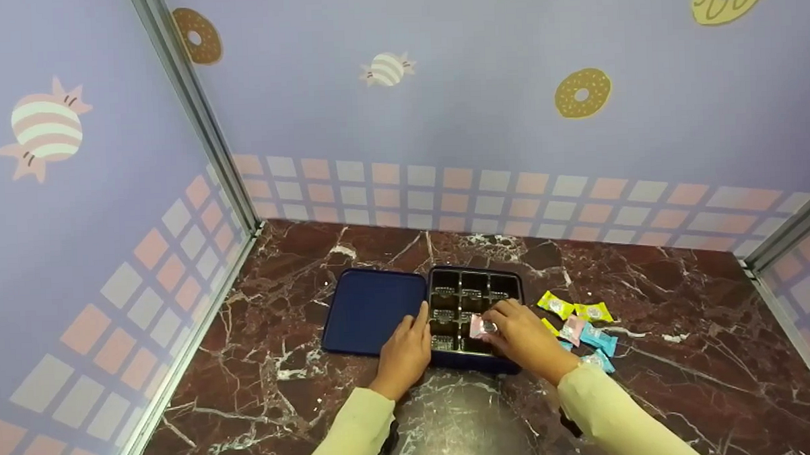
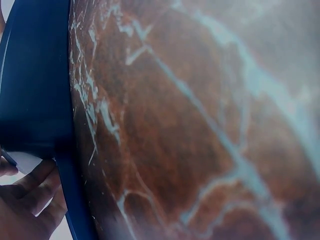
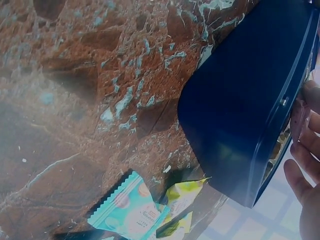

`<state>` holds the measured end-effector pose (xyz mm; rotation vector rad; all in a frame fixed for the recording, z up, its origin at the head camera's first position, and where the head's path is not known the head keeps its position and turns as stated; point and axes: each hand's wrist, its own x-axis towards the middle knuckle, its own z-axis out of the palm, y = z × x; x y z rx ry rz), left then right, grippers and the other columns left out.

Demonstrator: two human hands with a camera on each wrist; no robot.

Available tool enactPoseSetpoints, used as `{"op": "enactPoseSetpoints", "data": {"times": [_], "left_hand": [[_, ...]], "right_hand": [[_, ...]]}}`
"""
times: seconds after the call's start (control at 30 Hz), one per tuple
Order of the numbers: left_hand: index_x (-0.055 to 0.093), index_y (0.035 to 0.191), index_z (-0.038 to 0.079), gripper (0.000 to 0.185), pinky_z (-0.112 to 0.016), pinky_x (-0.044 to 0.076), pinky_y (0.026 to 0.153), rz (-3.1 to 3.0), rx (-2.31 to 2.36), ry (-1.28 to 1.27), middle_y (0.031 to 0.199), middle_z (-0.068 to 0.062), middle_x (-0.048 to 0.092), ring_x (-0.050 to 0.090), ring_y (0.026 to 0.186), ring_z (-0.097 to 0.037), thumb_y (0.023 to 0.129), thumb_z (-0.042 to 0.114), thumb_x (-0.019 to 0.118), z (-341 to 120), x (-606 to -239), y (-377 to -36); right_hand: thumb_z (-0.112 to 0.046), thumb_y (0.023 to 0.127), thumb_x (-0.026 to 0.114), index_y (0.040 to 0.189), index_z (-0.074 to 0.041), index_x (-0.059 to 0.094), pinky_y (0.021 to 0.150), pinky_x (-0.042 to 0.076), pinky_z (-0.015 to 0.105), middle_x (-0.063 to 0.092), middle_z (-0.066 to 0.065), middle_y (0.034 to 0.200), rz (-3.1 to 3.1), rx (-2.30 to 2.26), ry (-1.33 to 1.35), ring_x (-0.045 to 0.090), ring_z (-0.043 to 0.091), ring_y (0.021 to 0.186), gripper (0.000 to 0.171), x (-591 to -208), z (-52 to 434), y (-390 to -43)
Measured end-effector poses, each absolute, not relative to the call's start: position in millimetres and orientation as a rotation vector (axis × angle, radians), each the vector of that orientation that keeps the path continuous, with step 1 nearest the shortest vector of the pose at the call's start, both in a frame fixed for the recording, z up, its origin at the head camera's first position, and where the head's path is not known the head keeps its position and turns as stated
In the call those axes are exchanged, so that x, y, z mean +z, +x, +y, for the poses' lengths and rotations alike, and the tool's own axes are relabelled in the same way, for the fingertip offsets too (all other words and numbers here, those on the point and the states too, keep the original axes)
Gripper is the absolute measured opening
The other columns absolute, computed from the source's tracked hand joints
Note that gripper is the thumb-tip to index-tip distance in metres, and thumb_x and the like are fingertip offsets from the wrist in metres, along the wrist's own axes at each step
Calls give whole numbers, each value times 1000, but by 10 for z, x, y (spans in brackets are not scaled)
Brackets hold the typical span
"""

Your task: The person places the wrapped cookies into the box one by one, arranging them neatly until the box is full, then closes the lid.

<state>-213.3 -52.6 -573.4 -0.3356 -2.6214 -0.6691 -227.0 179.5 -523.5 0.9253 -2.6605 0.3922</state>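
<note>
Two cream sleeves reach from the near edge to a dark blue box on the marble table.

From the head view, the left hand rests with fairly straight fingers on the box's left rim, beside the flat blue lid lying just left of it, while the right hand pinches a pink wrapped candy over the near-right compartments; loose yellow, pink and blue candies lie just right of the box. Only the left wrist view shows fingers pressed to the box's blue wall against blurred marble. Only the right wrist view shows the box's outer side, a blue packet and a yellow one close up; the pinched candy is hardly visible there.
</note>
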Motion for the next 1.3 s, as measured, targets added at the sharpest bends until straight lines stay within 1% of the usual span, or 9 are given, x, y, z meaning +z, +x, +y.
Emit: {"op": "enactPoseSetpoints", "data": {"times": [0.23,0.37,0.6,0.8,0.9,1.1,1.3], "left_hand": [[54,139,9,43,-38,51,57,-2615,-665,-323,85,-8,56,53,65,-23,97,17,55,-524,-5743,-2136],[55,138,8,42,-38,52,59,-2598,-665,-329,84,-8,56,52,65,-23,96,16,56,-526,-5741,-2133],[55,137,7,42,-37,52,61,-2582,-656,-334,84,-9,56,52,65,-23,96,16,56,-530,-5746,-2127],[55,137,7,42,-38,52,60,-2589,-667,-330,84,-9,56,52,65,-24,96,16,56,-530,-5744,-2130],[55,138,8,42,-38,51,59,-2594,-675,-329,84,-9,56,52,65,-24,97,16,56,-529,-5739,-2129],[54,139,8,42,-39,52,59,-2598,-674,-332,84,-9,56,54,66,-25,97,17,55,-531,-5736,-2128],[53,139,8,43,-38,51,59,-2604,-674,-339,86,-9,56,53,66,-23,97,17,55,-533,-5735,-2127]], "right_hand": [[-28,85,75,104,-10,71,79,51,36,64,0,96,-2628,395,951,57,18,90,26,-5252,1749,-2278],[-27,84,75,104,-11,71,77,50,35,65,-1,96,-2618,386,968,56,17,88,27,-5254,1732,-2271],[-28,81,78,101,-12,72,75,50,35,66,-1,93,-2578,368,1008,57,17,86,26,-5266,1698,-2271],[-32,79,79,103,-14,75,72,47,35,67,-1,92,-2582,334,1027,57,17,86,30,-5269,1679,-2280],[-33,80,78,104,-15,75,74,46,35,67,-2,91,-2601,310,1027,56,17,87,30,-5268,1675,-2280],[-32,80,78,101,-15,76,75,45,35,66,-3,90,-2627,307,1020,54,16,86,27,-5276,1666,-2269],[-31,79,78,97,-15,77,71,40,32,64,-5,86,-2635,316,1016,50,14,82,24,-5272,1645,-2262]]}}
